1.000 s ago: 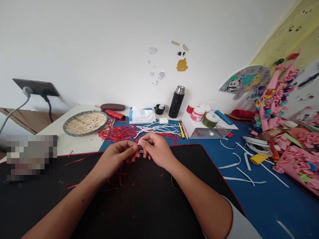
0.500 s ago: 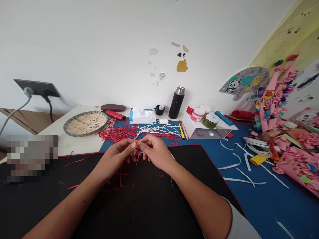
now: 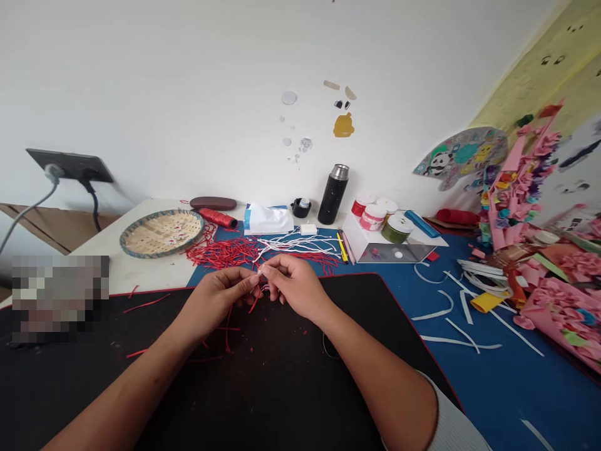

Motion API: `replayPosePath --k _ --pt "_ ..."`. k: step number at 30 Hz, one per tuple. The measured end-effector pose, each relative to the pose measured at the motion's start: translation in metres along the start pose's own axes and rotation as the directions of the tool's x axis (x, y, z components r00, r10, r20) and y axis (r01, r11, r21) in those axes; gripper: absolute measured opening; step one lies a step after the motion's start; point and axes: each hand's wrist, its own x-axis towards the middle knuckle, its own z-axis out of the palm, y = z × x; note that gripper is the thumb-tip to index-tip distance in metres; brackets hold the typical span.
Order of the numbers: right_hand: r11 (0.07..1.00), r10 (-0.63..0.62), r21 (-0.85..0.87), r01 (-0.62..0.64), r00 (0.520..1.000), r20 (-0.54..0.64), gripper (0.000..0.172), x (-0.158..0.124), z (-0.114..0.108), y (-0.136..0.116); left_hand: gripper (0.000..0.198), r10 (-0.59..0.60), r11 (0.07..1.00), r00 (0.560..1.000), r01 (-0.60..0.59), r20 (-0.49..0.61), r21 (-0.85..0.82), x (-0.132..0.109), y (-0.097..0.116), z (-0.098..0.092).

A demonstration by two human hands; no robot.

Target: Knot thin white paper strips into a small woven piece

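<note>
red strip pinched in fingers, hanging down-left

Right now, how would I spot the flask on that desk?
Follow the foot of the white wall rightward past the tissue pack. The flask stands upright there: the only tall black cylinder, with a silver cap, left of the paint jars.
</note>
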Motion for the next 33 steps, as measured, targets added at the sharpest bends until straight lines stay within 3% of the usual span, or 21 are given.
replayPosePath --k 5,17,33 --pt "0.998 -0.018 0.065 0.02 1.0 -0.024 0.022 0.003 -0.002 -0.001 0.039 0.004 0.999 1.0 -0.005 -0.02 -0.048 0.001 -0.002 -0.001" --pt "1.0 0.006 0.019 -0.006 1.0 -0.014 0.02 0.001 -0.002 0.0 0.034 -0.013 0.987 1.0 0.015 0.014 -0.162 0.003 -0.009 -0.002" --pt "0.994 -0.041 -0.102 0.038 0.999 -0.02 0.013 0.001 -0.002 0.009 0.038 -0.021 0.996 0.999 0.024 0.037 -0.091 0.003 -0.004 0.0"
